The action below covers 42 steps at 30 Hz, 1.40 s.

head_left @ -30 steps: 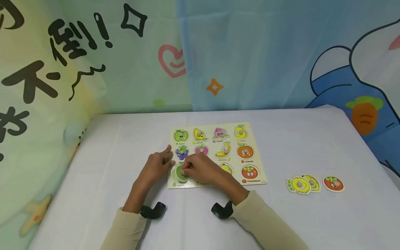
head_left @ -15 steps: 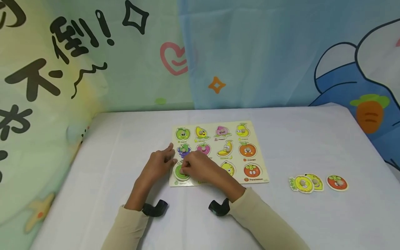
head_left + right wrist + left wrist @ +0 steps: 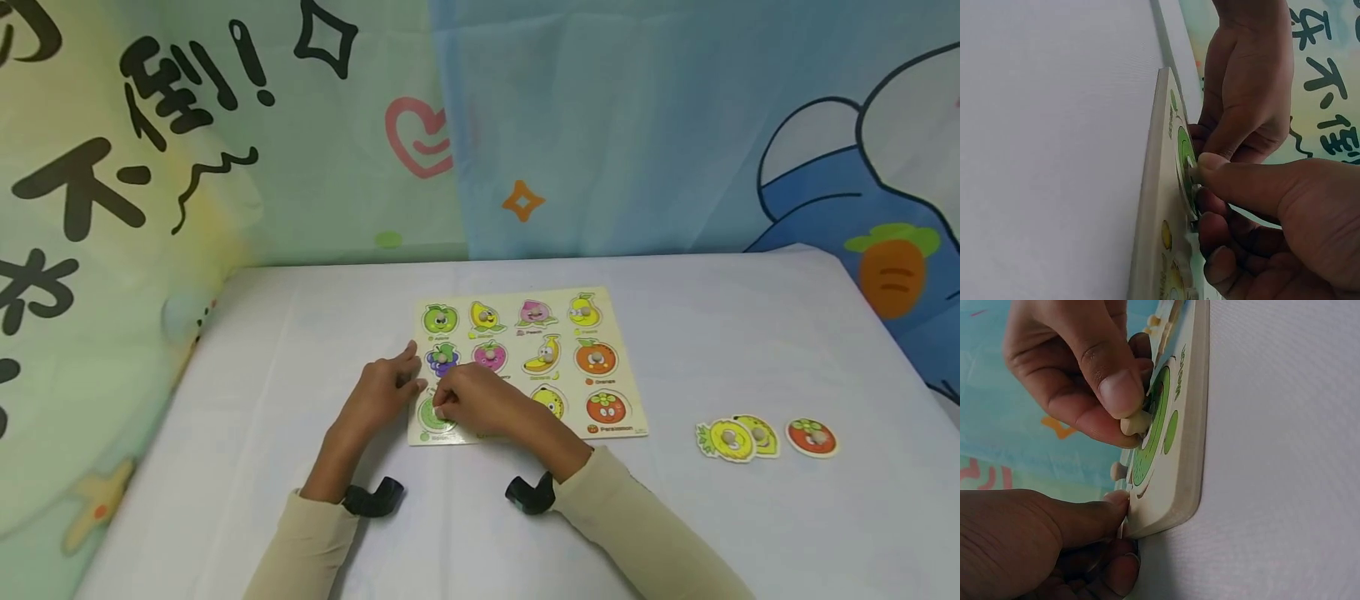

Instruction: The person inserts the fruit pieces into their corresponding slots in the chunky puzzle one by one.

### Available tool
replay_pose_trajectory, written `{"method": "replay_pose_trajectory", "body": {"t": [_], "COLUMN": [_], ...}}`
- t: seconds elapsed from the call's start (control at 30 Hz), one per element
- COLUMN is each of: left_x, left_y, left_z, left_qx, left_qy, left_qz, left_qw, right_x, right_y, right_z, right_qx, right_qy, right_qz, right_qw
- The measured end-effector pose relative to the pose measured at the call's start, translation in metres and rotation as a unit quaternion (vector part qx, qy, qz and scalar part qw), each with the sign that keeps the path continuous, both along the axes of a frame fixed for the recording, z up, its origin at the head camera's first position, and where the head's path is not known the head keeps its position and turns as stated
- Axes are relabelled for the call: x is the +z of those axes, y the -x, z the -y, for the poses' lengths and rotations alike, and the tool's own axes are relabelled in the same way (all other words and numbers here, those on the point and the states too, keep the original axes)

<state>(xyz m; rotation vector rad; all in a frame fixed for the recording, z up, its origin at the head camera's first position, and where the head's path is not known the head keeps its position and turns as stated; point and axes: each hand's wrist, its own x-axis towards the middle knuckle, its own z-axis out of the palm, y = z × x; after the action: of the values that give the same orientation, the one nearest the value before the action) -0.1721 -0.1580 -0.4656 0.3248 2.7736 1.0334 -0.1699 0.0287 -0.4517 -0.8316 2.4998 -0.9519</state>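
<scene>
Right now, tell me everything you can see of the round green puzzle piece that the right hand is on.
The round green puzzle piece is a flat disc, apparently painted wood, dark green at the rim and paler in the middle, with a small pale peg at its centre. It sits at the near-left corner of the fruit puzzle board, partly in its recess, one edge looking slightly raised. The right hand pinches the peg between thumb and finger. The left hand rests at the board's left edge beside it.

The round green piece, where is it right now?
In the head view the round green piece sits at the near-left corner of the puzzle board, below the grapes, its peg pinched by the right hand.
</scene>
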Motion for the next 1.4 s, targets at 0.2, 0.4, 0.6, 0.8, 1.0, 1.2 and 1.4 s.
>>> {"method": "replay_pose_trajectory", "body": {"t": [0.2, 0.4, 0.6, 0.8, 1.0, 1.2, 1.4], "left_x": [0.001, 0.001, 0.001, 0.0, -0.002, -0.003, -0.001], "left_y": [0.0, -0.001, -0.001, -0.001, 0.0, -0.001, -0.001], "left_z": [0.0, -0.001, -0.001, -0.001, -0.002, -0.003, -0.004], "left_qx": [0.007, 0.01, 0.008, 0.008, 0.014, 0.028, 0.029], "left_qy": [0.003, 0.007, 0.01, 0.01, 0.007, 0.01, 0.011], "left_qz": [0.009, 0.01, 0.012, 0.015, 0.027, 0.044, 0.044], "left_qw": [0.9999, 0.9999, 0.9998, 0.9998, 0.9995, 0.9986, 0.9985], "right_x": [-0.001, -0.004, -0.007, -0.003, -0.004, -0.006, -0.005], "right_y": [-0.001, -0.002, -0.004, -0.006, -0.009, -0.015, -0.019], "right_z": [0.0, 0.0, -0.001, -0.006, -0.019, -0.04, -0.066], "right_qx": [0.008, 0.0, -0.014, -0.027, -0.032, -0.066, -0.131], "right_qy": [0.007, 0.009, 0.023, 0.029, 0.039, 0.052, 0.059], "right_qz": [-0.01, -0.018, -0.018, -0.017, -0.012, -0.033, -0.033], "right_qw": [1.0, 1.0, 0.999, 0.999, 0.999, 0.996, 0.989]}}
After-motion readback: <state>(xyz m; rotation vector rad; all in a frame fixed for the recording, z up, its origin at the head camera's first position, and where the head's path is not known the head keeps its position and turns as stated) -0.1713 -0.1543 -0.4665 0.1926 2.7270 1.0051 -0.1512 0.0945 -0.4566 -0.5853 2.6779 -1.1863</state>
